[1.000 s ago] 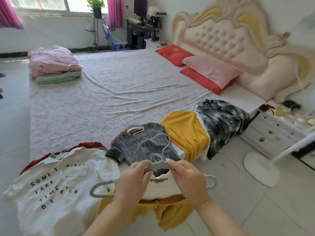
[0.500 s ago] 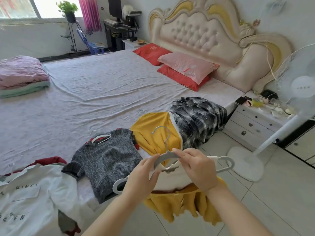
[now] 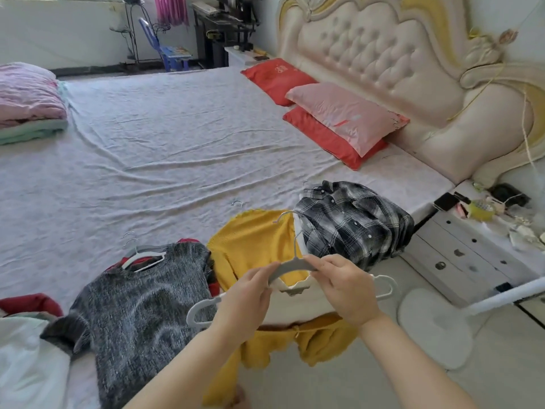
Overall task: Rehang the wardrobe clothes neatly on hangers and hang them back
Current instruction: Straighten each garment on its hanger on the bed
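Observation:
A grey plastic hanger [image 3: 290,265] with a metal hook is held up in front of me, carrying a white-and-yellow garment [image 3: 306,335] that droops below it. My left hand [image 3: 244,302] pinches the hanger just left of its neck. My right hand [image 3: 342,286] pinches it just right of the neck. On the bed edge behind lie a grey knit top [image 3: 141,302] on a white hanger, a yellow knit top [image 3: 253,240] and a black-and-white plaid shirt [image 3: 354,222]. A white T-shirt [image 3: 26,364] lies at the lower left.
The bed [image 3: 165,149] carries red and pink pillows [image 3: 339,116] by the padded headboard and folded bedding [image 3: 29,101] at the far left. A white drawer unit [image 3: 472,249] and a fan's round base [image 3: 433,326] stand on the tiled floor to the right.
My view has swung to the right, so the white T-shirt has slid to the left edge. Both hands keep their hold on the hanger, now in front of the yellow top.

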`<action>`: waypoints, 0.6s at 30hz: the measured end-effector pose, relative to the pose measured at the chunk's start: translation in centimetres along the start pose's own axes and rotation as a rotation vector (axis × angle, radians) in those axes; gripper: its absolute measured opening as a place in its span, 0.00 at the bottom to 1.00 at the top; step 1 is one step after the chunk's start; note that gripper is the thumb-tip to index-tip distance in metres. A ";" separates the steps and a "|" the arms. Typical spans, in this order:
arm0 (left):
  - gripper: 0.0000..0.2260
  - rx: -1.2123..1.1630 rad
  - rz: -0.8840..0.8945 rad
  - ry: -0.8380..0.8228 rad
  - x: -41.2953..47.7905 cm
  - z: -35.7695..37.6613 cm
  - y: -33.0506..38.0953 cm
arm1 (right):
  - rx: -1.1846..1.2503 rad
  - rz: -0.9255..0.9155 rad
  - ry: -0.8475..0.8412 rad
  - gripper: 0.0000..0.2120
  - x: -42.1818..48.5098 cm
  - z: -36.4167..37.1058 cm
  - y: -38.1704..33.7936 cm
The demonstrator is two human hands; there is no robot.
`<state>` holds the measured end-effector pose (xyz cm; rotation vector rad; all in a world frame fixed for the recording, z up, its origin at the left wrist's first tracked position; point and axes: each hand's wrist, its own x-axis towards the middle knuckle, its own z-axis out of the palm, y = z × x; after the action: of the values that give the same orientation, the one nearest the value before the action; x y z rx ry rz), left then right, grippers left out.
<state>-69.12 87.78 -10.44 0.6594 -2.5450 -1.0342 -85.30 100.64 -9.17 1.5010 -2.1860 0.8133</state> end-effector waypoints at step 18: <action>0.21 -0.006 -0.429 0.207 23.8 0.2 -7.2 | 0.223 -0.185 -0.329 0.21 22.9 15.9 13.1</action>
<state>-87.13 70.82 -13.03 1.2787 -2.2701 -1.0343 -105.52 77.49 -11.13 2.0404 -2.1887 0.8178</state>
